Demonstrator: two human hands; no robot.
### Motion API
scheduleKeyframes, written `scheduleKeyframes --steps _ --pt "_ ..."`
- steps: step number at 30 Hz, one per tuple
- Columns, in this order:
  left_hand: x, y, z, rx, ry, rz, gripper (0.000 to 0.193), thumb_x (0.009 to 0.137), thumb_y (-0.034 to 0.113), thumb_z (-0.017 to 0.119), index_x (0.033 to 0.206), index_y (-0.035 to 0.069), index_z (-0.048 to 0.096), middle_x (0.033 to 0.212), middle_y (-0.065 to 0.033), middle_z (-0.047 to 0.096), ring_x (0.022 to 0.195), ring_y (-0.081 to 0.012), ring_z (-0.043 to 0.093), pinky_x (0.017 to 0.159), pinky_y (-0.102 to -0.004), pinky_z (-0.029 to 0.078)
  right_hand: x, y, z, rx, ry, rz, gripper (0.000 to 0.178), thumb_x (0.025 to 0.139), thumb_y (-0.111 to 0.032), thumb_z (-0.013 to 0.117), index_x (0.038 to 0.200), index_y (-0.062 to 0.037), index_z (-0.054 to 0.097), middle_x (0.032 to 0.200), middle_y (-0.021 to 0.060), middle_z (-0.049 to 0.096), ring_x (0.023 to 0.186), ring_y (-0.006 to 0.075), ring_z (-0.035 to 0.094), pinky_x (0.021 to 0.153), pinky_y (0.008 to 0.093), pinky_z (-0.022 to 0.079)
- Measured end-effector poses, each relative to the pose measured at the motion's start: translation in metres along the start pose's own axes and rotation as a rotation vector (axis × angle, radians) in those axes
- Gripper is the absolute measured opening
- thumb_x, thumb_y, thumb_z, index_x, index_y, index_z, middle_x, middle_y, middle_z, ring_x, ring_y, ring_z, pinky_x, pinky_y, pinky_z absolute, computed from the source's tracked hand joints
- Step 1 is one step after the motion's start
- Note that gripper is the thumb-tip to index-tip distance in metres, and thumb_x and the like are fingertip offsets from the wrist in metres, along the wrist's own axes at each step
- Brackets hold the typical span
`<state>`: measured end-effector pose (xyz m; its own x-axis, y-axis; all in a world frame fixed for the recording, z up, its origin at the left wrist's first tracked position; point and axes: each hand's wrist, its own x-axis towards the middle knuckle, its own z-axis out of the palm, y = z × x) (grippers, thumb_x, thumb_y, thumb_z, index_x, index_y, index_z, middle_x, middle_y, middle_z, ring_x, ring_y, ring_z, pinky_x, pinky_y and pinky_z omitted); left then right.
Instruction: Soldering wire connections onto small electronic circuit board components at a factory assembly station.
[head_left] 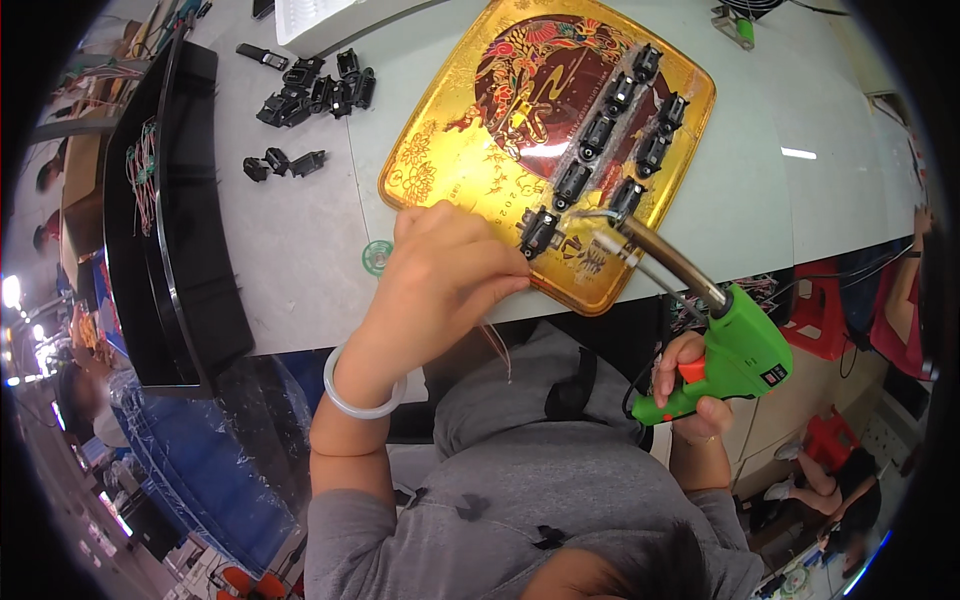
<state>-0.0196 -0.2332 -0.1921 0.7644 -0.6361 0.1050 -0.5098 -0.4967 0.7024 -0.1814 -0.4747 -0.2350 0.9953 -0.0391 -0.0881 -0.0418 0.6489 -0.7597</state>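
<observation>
In my right hand (pixel 688 385) is a green soldering gun (pixel 748 345) with an orange trigger, my fingers wrapped round its grip. Its metal barrel points up and left, the tip close to a small black plastic part (pixel 627 198) on a gold tin lid (pixel 430 165). Several such parts stand there in two rows. My left hand (pixel 440 280) is closed in a pinch at the lid's near edge, beside the nearest black part (pixel 539 232). Thin wires (pixel 498 350) hang below its fingers; the pinched ends are hidden.
More black parts (pixel 315 90) lie in a cluster at the far left, with a few (pixel 285 163) nearer. A green ring-shaped thing (pixel 377 257) is left of the lid. A black bin (pixel 190 220) holding wires (pixel 143 180) borders the table's left side. Red stools (pixel 820 310) stand at right.
</observation>
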Motion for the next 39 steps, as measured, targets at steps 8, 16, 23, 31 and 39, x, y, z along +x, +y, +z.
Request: scheduleKeyframes --steps 8,16,23,31,39 --pt "-0.019 0.003 0.016 0.559 0.426 0.259 0.016 0.059 0.013 0.066 0.074 0.015 0.061 0.083 0.0047 0.055 0.078 -0.0166 0.046 0.091 -0.042 0.024 0.0 -0.006 -0.006 -0.176 -0.085 0.052 0.063 0.066 -0.035 0.06 0.111 0.007 0.047 0.102 0.0249 0.05 0.075 0.0213 0.055 0.062 0.0288 0.045" --pt "-0.018 0.009 0.028 0.399 0.405 0.003 0.015 0.063 0.008 0.064 0.072 0.014 0.054 0.083 0.0063 0.06 0.087 -0.0174 0.049 0.095 -0.043 0.017 0.004 -0.011 -0.005 -0.213 -0.028 0.056 0.061 0.066 -0.036 0.06 0.108 0.0071 0.049 0.097 0.023 0.052 0.074 0.0212 0.054 0.061 0.0286 0.045" --pt "-0.014 0.009 0.03 0.364 0.404 -0.04 0.011 0.067 0.007 0.062 0.072 0.013 0.055 0.085 0.0037 0.063 0.093 -0.0208 0.047 0.095 -0.0399 0.016 0.011 -0.011 -0.002 -0.258 -0.002 0.071 0.052 0.066 -0.037 0.061 0.094 0.006 0.051 0.082 0.0167 0.053 0.066 0.0196 0.052 0.055 0.0271 0.043" --pt "-0.015 0.007 0.032 0.357 0.407 -0.033 0.011 0.066 0.008 0.063 0.07 0.014 0.055 0.083 0.0051 0.063 0.091 -0.0197 0.047 0.095 -0.0394 0.016 0.017 -0.007 0.01 -0.313 0.147 0.062 0.041 0.065 -0.039 0.059 0.074 -0.0006 0.048 0.064 0.0108 0.046 0.054 0.0158 0.044 0.046 0.0233 0.037" --pt "-0.016 0.006 0.031 0.35 0.404 -0.02 0.011 0.065 0.008 0.063 0.069 0.015 0.055 0.083 0.0055 0.064 0.091 -0.0195 0.048 0.095 -0.0395 0.017 0.018 -0.008 0.012 -0.327 0.114 0.074 0.038 0.066 -0.038 0.058 0.069 -0.002 0.046 0.062 0.0089 0.044 0.052 0.0142 0.041 0.045 0.0228 0.033"
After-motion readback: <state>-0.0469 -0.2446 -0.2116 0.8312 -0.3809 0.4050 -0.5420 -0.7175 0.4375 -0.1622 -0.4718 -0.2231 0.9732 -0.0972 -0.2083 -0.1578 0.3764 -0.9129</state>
